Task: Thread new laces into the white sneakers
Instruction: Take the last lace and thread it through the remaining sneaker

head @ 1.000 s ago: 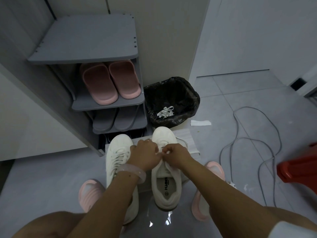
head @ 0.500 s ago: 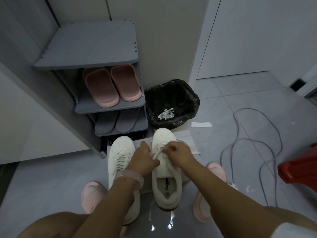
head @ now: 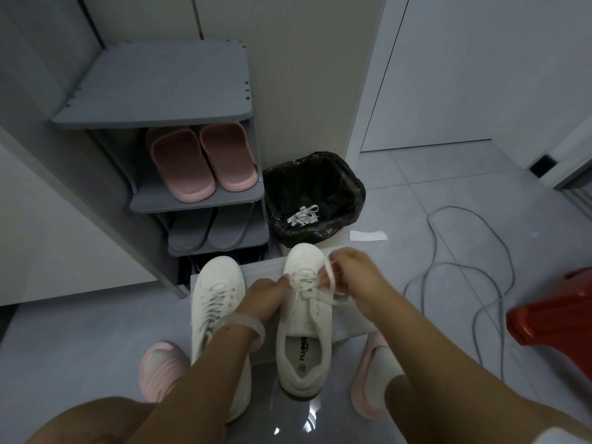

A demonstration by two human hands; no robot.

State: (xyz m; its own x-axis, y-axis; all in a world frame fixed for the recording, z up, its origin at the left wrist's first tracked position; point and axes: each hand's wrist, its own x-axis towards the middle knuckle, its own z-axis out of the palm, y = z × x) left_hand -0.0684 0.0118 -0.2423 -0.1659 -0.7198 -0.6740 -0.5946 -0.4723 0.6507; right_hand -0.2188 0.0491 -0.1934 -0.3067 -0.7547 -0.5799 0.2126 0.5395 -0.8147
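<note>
The right white sneaker (head: 306,318), toe pointing away on a pale mat (head: 349,322) on the floor beside its fully laced partner (head: 217,312), is seen half laced, its flat white lace (head: 330,277) pinched by the right hand (head: 355,274) and by the left hand (head: 266,296).

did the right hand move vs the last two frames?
Yes. The right hand has shifted toward the toe of the white sneaker on the right, nearer the black-lined bin, drawing the white lace out.
</note>
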